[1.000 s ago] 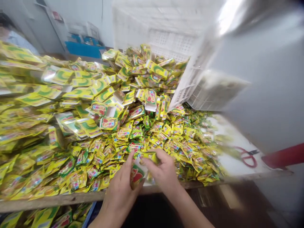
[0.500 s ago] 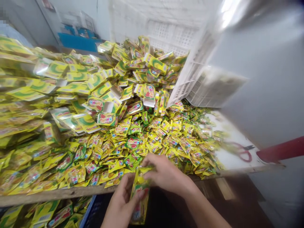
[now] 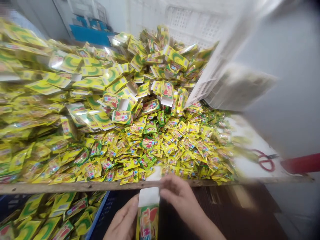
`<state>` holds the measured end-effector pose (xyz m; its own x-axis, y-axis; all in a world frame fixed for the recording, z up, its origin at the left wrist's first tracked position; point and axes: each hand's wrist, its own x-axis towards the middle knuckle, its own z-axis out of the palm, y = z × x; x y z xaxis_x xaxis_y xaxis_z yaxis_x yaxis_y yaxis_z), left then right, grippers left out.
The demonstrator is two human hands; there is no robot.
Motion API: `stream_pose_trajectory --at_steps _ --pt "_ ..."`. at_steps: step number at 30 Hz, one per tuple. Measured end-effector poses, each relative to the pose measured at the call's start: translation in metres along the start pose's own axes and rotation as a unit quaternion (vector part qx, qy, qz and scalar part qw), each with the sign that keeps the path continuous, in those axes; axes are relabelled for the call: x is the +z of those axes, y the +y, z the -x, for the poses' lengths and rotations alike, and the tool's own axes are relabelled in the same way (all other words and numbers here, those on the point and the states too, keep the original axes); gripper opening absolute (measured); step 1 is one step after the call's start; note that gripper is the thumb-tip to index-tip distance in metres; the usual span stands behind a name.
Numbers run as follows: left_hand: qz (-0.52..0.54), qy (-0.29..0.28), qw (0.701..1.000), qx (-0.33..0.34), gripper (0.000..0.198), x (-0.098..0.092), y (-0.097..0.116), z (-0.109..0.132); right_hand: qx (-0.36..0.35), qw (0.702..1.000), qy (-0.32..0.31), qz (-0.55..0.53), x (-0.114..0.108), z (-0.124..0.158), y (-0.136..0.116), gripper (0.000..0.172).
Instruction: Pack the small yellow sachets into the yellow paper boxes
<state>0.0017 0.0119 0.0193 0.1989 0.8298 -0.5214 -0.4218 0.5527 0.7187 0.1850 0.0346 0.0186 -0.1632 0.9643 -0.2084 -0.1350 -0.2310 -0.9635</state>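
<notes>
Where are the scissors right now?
In the head view, the scissors lie at the right on the white tabletop, just left of the red bar.

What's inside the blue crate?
A heap of yellow-green packs shows in the crate. They cover its bottom; the table edge hides its far part.
</notes>
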Motion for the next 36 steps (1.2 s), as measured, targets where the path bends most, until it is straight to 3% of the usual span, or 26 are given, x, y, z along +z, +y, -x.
stream_pose_trajectory --at_steps 4,7,11,14,16,19,23,30,36 --pt "0.045 -0.050 0.993 -0.093 0.033 0.002 0.009 0.001 0.167 0.971 -0.065 -0.160 0.008 0.000 0.014 0.026" --pt "-0.032 -0.059 0.996 -0.064 0.024 0.000 0.016 -0.001 0.213 0.958 -0.052 -0.185 0.016 -0.001 0.017 0.022" --pt "-0.159 0.022 0.987 0.028 0.028 -0.006 0.019 -0.002 0.178 0.963 -0.047 -0.198 0.018 -0.003 0.015 0.022" --pt "-0.184 0.007 0.982 0.033 0.029 -0.010 0.017 0.000 0.221 0.942 -0.074 -0.240 0.019 -0.002 0.015 0.025" --pt "-0.183 -0.010 0.983 0.031 0.027 -0.011 0.016 0.000 0.234 0.940 -0.048 -0.242 0.021 -0.001 0.014 0.019" --pt "-0.178 0.013 0.983 0.050 0.027 -0.015 0.015 -0.001 0.172 0.971 -0.013 -0.166 0.026 0.001 0.009 0.017" --pt "-0.202 0.051 0.974 0.085 0.025 -0.023 0.012 -0.003 0.080 0.992 -0.043 -0.087 0.026 0.001 0.004 0.033" --pt "-0.228 0.040 0.967 0.104 0.025 -0.024 0.008 -0.006 0.117 0.991 -0.002 -0.066 0.025 -0.002 0.013 0.035" --pt "-0.328 -0.029 0.921 0.206 0.012 -0.027 0.008 -0.009 0.117 0.991 -0.014 -0.060 0.019 -0.005 0.015 0.037"
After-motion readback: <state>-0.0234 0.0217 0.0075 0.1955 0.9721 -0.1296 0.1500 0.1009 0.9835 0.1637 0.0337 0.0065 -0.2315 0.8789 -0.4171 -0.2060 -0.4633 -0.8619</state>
